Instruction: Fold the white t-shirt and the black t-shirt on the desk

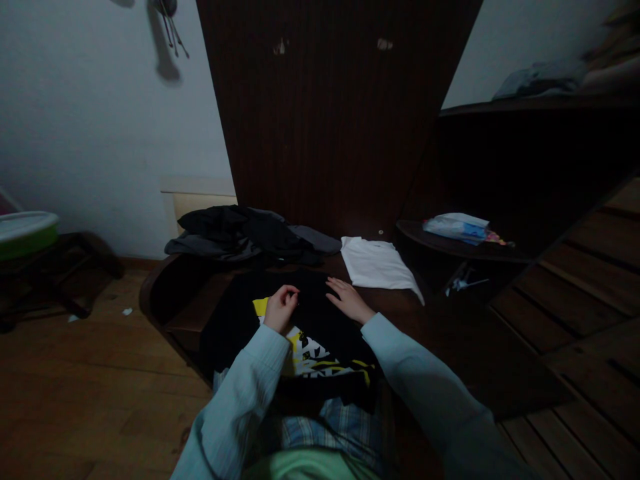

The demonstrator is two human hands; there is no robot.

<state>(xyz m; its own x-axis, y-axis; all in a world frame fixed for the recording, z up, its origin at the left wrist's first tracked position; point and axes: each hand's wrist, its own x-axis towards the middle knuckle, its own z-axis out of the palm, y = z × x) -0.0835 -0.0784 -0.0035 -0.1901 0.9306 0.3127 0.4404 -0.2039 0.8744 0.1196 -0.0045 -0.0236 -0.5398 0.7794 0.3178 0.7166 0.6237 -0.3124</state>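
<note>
A black T-shirt (pixel 310 287) with a white and yellow print (pixel 313 357) lies spread on the dark wooden desktop in front of me, its near edge reaching my lap. My left hand (pixel 281 308) is closed over the print's upper part, thumb and fingers pinched together at the black cloth; the exact grip is dim. To its right, my right hand (pixel 350 301) rests open on the shirt, fingers stretched out. Beyond the right hand lies a white folded garment (pixel 377 263). At the back left is a heap of black and grey clothes (pixel 245 230).
On the right, a small shelf (pixel 410 233) holds a blue and white plastic packet (pixel 457 228). Folded cloth (pixel 540 79) lies on the higher shelf. A green basin (pixel 30 233) stands on a dark stool (pixel 75 257) at the left. The desk has a curved left end (pixel 150 290).
</note>
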